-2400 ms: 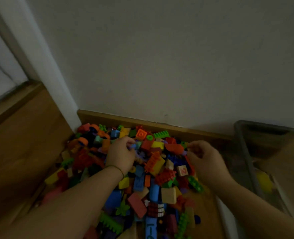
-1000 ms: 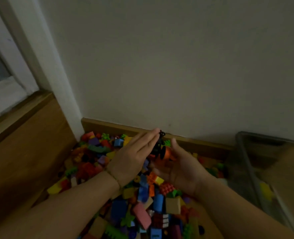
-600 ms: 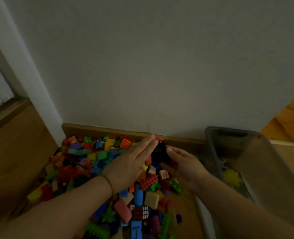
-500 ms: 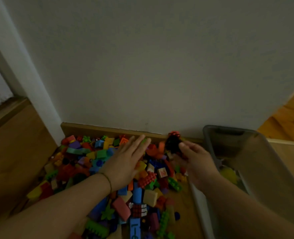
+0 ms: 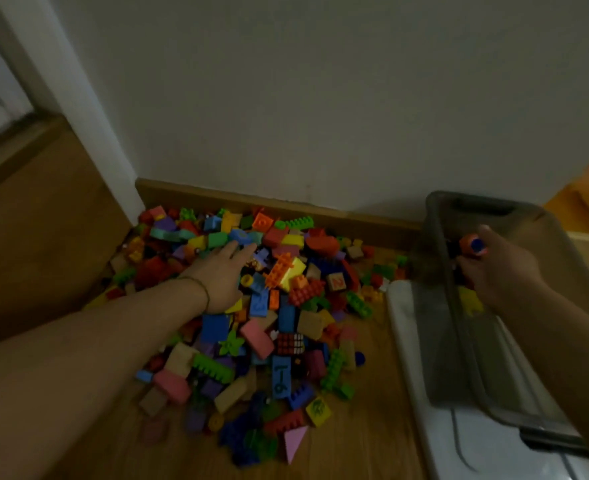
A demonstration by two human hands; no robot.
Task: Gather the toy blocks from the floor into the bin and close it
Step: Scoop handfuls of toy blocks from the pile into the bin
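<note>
Plastic toy-block pile (image 5: 279, 306): red, orange, yellow, green, blue, pink, tan are mixed. Oblong blue block (image 5: 281, 379) is marked w/ black numerals. Translucent plastic bin (image 5: 435, 341) is tinted smoke-grey. Round toy piece (image 5: 472, 244): orange, blue cap.

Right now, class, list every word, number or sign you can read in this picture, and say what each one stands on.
"1-9" or "1-6", last figure unsure: on the blue block near the pile's front.
"2", in red: on the wooden cube mid-pile.
Orange block by the skirting: a raised mark, too blurred to read.
Yellow block: a green picture, no legible words.
Nothing else is readable.
</note>
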